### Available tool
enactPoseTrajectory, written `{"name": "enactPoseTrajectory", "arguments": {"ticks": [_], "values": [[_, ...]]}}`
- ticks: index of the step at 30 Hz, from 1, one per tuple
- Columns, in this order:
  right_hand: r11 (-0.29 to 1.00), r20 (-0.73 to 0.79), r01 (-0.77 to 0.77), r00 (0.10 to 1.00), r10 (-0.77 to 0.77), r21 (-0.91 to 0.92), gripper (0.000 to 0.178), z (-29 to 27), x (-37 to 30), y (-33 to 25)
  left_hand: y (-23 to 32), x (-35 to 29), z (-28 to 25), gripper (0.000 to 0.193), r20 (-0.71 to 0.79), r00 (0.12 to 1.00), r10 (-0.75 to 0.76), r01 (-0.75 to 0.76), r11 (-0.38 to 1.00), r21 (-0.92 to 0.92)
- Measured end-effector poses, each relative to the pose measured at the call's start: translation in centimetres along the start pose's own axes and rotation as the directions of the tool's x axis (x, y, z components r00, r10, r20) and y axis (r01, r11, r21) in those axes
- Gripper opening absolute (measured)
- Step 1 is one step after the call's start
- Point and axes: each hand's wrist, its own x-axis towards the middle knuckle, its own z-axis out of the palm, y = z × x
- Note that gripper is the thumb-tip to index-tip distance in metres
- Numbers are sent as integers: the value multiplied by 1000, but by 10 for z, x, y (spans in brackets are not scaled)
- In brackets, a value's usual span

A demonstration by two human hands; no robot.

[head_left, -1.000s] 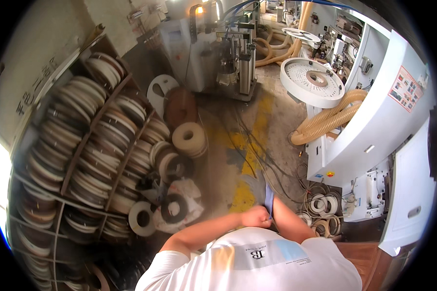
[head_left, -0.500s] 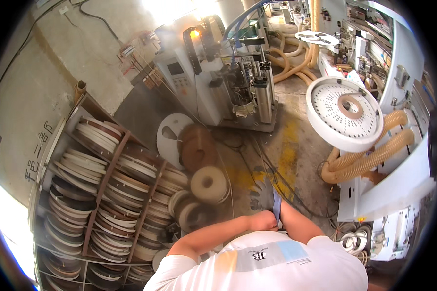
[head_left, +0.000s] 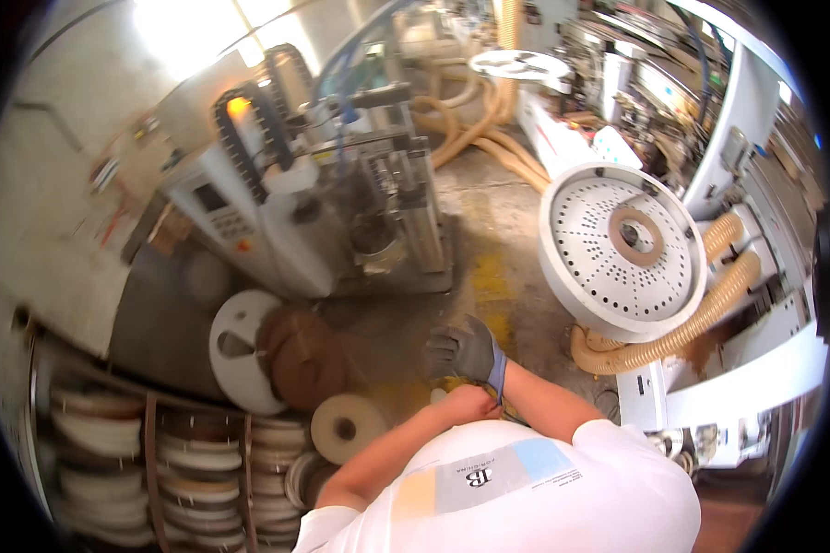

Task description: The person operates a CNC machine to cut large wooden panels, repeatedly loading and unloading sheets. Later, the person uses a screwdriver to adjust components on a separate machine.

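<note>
Small dark screen [head_left: 210,196] on white machine panel [head_left: 226,221], upper left.

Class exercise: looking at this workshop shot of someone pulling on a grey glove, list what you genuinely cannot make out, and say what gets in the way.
Head view:
- Left hand: bare, at the cuff of the gloved right hand; its fingers are tucked out of sight, grip unclear.
- Rack of rolls: motion-blurred, cut by the dark rim.
- Control panel: too small and blurred to read.
- Window: blown out by glare.
- Floor below the torso: hidden by the white shirt.

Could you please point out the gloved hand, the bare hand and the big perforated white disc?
right hand [head_left: 466,350], head view, back of the grey glove.
left hand [head_left: 466,404], head view, bare knuckles.
perforated white disc [head_left: 586,244], head view, its face left of the hub.
</note>
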Motion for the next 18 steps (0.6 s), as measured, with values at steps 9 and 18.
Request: {"name": "enactPoseTrajectory", "arguments": {"ticks": [9,18], "values": [[735,-159,275,873,-461,-619,38,-8,55,-161,-115,83,-147,32,318,927,-197,234,969,-84],[803,-138,456,832,-538,-384,48,-71,151,-281,-251,229,-233,26,306,921,-242,328,905,-270]]}}
